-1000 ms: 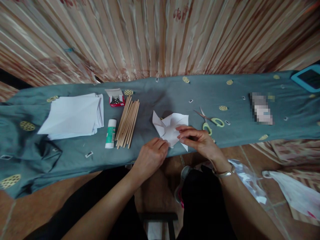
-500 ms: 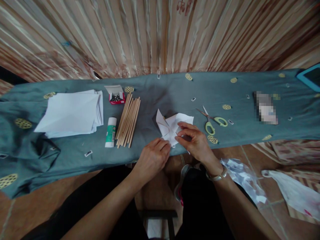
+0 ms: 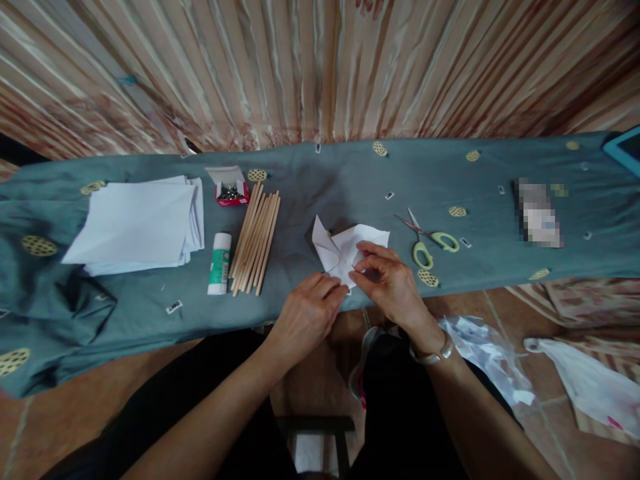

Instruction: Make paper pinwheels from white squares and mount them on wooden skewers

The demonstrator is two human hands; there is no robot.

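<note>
The left hand [image 3: 313,308] and right hand [image 3: 390,283] pinch the folded paper [image 3: 346,257] at 7 and 3 o'clock, probably steadying its folds.

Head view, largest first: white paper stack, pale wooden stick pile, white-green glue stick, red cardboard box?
1. White paper stack
2. Pale wooden stick pile
3. Glue stick and red box: too alike to rank
</note>
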